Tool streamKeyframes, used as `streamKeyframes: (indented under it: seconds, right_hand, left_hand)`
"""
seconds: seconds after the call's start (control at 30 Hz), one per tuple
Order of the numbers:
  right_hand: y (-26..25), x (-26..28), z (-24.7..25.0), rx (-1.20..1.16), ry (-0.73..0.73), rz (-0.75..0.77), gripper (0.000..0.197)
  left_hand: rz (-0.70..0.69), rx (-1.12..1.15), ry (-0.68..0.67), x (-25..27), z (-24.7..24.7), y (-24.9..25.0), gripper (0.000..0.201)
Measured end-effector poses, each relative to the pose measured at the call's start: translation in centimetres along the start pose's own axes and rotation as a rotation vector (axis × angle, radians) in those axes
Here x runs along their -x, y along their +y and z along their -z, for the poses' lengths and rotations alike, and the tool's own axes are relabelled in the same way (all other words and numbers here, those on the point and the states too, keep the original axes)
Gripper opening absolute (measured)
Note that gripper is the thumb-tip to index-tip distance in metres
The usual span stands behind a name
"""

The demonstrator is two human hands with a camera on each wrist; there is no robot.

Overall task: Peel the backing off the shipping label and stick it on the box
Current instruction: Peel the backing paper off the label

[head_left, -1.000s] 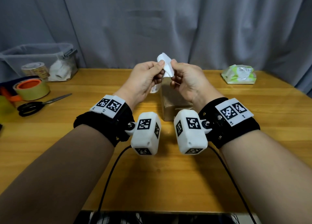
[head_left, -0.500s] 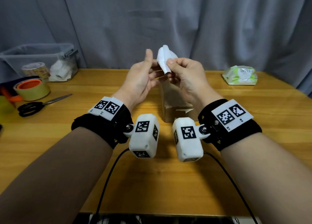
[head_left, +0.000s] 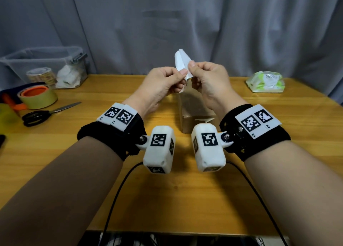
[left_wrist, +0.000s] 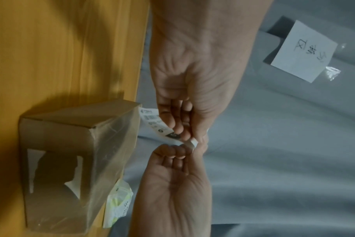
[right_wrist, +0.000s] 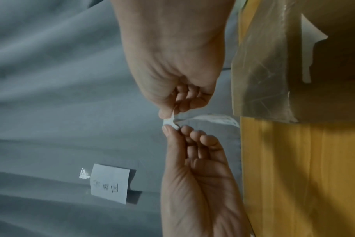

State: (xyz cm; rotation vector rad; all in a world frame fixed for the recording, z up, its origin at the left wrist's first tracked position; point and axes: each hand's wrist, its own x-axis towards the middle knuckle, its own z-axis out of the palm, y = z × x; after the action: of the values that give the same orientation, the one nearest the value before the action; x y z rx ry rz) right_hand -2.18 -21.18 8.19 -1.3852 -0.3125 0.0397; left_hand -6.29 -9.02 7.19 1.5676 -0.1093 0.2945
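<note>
Both hands hold the shipping label (head_left: 182,64) up in the air, just above the far end of the box (head_left: 196,114). The box lies on the table (head_left: 167,190) with its long side pointing away from the person, between the two wrists.

The left hand (head_left: 163,84) has a closed grip: thumb and finger pinch one edge of the label. The right hand (head_left: 207,80) also has a closed grip and pinches the same small paper right next to it. Their fingertips nearly touch.

In the left wrist view, the printed part of the label (left_wrist: 154,121) hangs down toward the box. At the corner between the two grips, the paper looks a little split, so I think the backing is only starting to come off.

The box is straight below the label, so the label needs to go down to it. Both hands are about as near.
</note>
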Motion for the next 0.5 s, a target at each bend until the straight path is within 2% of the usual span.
streamKeyframes:
  seconds: [0.2, 0.5]
  right_hand:
    - [-0.1, -0.7, 1.0, -0.112, 0.039, -0.189, 0.022]
    - [0.3, -1.3, 1.3, -0.084, 0.146, -0.257, 0.015]
  left_hand:
    - [0.118, 0.089, -0.041, 0.1, 0.9, 0.1, 0.018]
    - [0.176, 0.141, 0.016, 0.2, 1.2, -0.6, 0.020]
